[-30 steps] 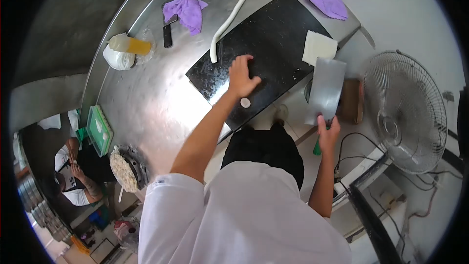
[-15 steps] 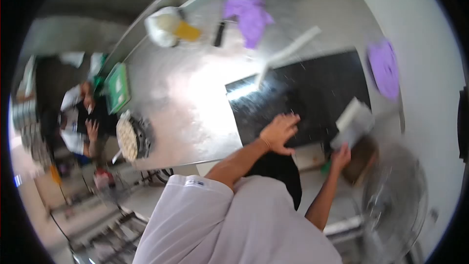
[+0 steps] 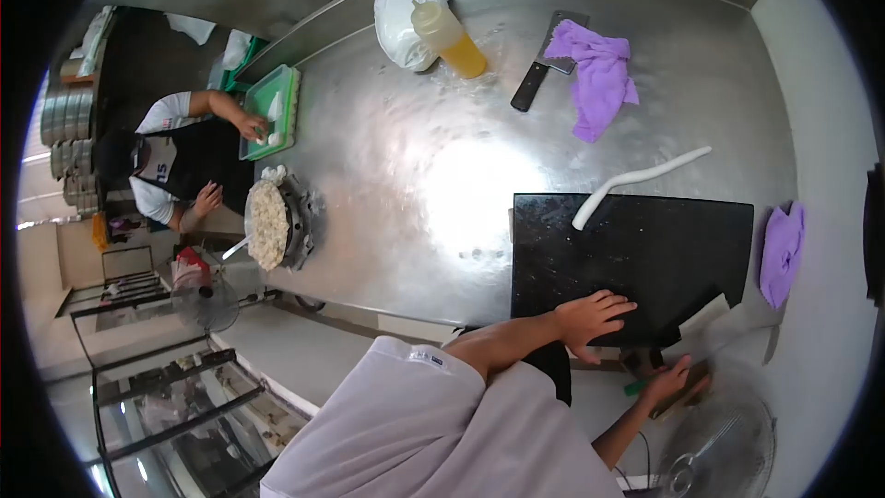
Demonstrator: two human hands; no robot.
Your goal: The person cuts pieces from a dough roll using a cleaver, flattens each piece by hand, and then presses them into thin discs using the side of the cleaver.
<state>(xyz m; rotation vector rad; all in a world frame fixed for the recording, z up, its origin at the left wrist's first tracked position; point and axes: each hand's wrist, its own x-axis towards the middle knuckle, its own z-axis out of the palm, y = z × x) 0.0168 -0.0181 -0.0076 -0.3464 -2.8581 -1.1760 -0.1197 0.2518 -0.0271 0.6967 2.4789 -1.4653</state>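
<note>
My left hand rests palm down, fingers spread, on the near edge of a black board. A long white dough rope lies bent, one end on the board's far edge and the rest on the steel table. Off the board's near right corner is my right hand, its fingers curled together. Just beyond those fingers a pale, flat piece overlaps the board's corner, with a clear, blurred sheet-like thing beside it. I cannot tell what my right fingers hold.
On the steel table lie a cleaver, a purple cloth, an oil bottle and a white bag. Another purple cloth is right of the board. A co-worker reaches into a green tray beside a filled pan.
My view has swung, so the table and board sit farther right and lower. My left hand stays on the board. The pale piece by my right hand now appears lower, at the board's corner.
</note>
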